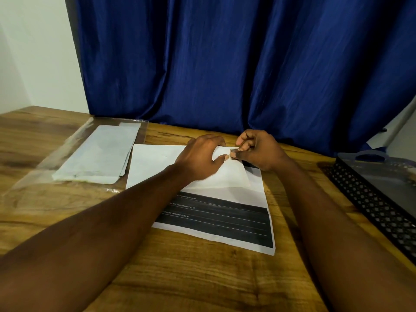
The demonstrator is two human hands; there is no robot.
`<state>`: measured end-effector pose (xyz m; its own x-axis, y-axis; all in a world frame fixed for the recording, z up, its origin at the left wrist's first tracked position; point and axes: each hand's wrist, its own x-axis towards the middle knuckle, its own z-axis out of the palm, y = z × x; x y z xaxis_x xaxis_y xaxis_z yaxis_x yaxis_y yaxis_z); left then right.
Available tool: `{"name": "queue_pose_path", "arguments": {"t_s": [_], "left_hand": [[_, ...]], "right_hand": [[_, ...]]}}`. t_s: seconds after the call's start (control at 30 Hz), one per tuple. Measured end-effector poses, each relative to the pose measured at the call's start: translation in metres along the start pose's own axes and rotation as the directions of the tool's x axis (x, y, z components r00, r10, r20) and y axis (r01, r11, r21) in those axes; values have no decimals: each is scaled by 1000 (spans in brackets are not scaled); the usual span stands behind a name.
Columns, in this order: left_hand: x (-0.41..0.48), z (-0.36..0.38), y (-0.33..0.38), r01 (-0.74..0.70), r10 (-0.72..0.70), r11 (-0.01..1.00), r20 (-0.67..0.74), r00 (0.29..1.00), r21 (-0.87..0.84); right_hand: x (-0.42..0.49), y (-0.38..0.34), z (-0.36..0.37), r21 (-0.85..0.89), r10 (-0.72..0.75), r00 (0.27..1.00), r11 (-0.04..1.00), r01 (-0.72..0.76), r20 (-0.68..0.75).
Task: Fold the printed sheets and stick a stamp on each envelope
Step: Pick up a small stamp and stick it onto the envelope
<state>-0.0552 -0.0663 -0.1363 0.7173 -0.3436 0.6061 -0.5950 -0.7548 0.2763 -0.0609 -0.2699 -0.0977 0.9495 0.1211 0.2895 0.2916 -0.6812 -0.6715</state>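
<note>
Pinching a stamp [234, 152] at the envelope [153, 165] corner with my right hand [258, 152]; my left hand [200, 159] rests on it, grip open.

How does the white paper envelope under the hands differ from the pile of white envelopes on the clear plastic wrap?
The white paper envelope lies singly on the black-banded printed sheet; the pile of white envelopes lies on clear plastic wrap, further left. The left hand presses the envelope and the right hand pinches a small dark stamp at its corner; the pile is untouched. Both lie flat.
</note>
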Motion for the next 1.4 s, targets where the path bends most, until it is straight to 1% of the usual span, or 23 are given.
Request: {"name": "queue_pose_path", "arguments": {"t_s": [0.17, 0.43, 0.53, 0.63, 0.7, 0.73, 0.77, 0.83, 0.9, 0.97, 1.03, 1.13, 1.2, 1.4], "left_hand": [[0, 0, 0, 12, -12, 1000, -15, 1000, 9], [0, 1, -1, 25, -25, 999, -17, 1000, 25], [0, 0, -2, 14, -14, 999, -13, 1000, 31], [0, -3, -1, 7, -6, 1000, -29, 1000, 19], [0, -4, -1, 6, -6, 1000, -43, 999, 8], [-1, -4, -1, 4, -4, 1000, -46, 999, 4], [-1, -4, -1, 1, -1, 1000, -48, 999, 4], [-1, -4, -1, 6, -5, 1000, -51, 999, 12], [-1, -3, -1, 27, -26, 1000, -42, 999, 12], [0, -4, 0, 34, -34, 999, -41, 999, 7], [0, -5, 1, 26, -26, 1000, -52, 998, -9], [-1, -6, 2, 27, -29, 999, -64, 998, -32], [-1, -5, 2, 37, -41, 998, -68, 997, -55], [-1, -1, -1, 89, -117, 970, -114, 987, -227]], "right_hand": [[1, -2, 2, -36, -11, 998, 999, 8, -63], [2, -6, 7, -24, 45, 994, 999, -47, -99], [3, -6, 9, -46, 21, 993, 999, -26, -114], [2, -6, 9, -32, 6, 981, 999, -12, -192], [3, -1, 8, -5, 35, 972, 999, -37, -234], [3, 1, 9, 28, 66, 973, 998, -62, -222], [5, 4, 10, 88, 106, 978, 992, -91, -182], [8, 10, 14, 220, 168, 984, 964, -151, -60], [6, 9, 16, 272, 204, 978, 940, -207, 42], [3, 10, 17, 324, 210, 973, 918, -229, 93], [2, 11, 16, 373, 208, 971, 897, -238, 118], [2, 11, 15, 368, 200, 971, 899, -235, 132], [1, 10, 14, 392, 168, 975, 895, -212, 143], [-2, 5, 15, 388, 71, 988, 914, -119, 135]]}}
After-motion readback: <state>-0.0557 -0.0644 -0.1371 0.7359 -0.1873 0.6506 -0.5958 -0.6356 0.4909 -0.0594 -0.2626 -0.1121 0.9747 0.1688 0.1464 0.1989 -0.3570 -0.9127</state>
